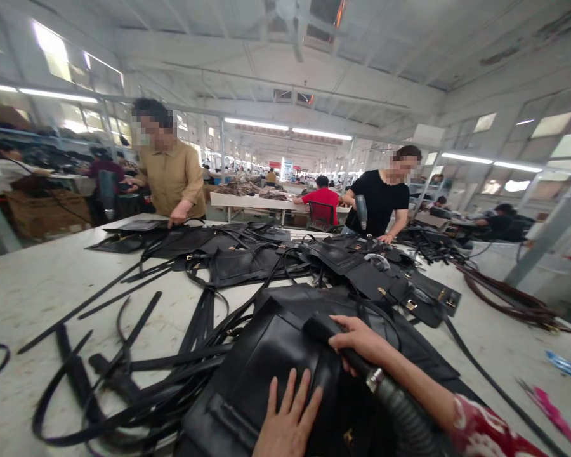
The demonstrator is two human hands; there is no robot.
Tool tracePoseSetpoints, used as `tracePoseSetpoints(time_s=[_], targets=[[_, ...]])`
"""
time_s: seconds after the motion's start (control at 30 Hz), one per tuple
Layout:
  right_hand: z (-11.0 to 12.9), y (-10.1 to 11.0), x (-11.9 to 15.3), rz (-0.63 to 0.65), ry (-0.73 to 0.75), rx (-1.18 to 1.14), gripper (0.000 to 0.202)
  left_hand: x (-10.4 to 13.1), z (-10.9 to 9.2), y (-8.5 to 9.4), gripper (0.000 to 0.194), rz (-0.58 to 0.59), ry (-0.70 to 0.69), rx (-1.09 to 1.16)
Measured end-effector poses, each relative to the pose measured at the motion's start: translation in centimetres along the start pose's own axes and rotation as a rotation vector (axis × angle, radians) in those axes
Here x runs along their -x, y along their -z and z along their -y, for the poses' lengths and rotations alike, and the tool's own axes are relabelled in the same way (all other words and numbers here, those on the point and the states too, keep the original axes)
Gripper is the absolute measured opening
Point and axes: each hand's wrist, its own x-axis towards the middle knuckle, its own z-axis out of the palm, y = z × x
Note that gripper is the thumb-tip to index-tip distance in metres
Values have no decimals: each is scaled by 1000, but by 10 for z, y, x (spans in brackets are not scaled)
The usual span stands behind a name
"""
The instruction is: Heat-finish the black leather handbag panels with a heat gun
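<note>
Fingers spread, my left hand (291, 416) lies flat on a black leather bag (266, 352) at the front of the table. My right hand (361, 343) is wrapped around a black hose nozzle (321, 329), whose tip is over the upper part of the same bag. A metal clamp joins the nozzle to a thick ribbed hose (402, 397) that runs down toward the lower right. Whether the nozzle touches the leather cannot be made out. Long black straps (171, 397) lie tangled left of the bag.
More black bag pieces (245, 263) cover the table's far half. Across the table, one person (169, 178) stands left and another (380, 197) holds a hot air gun (361, 211). Pink-handled scissors (554, 409) and coiled brown straps (509, 295) lie on the right of the white table (42, 273).
</note>
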Motion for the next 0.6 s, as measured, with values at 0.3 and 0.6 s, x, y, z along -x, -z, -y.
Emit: tracePoseSetpoints(time_s=[0.3,0.6], targets=[[10,-32,20,148,39,-33,68,13,-9,-30,44,-435,-143,-225],[12,-77,-74,51,65,-9,66,20,-20,-12,48,-160,-130,26]])
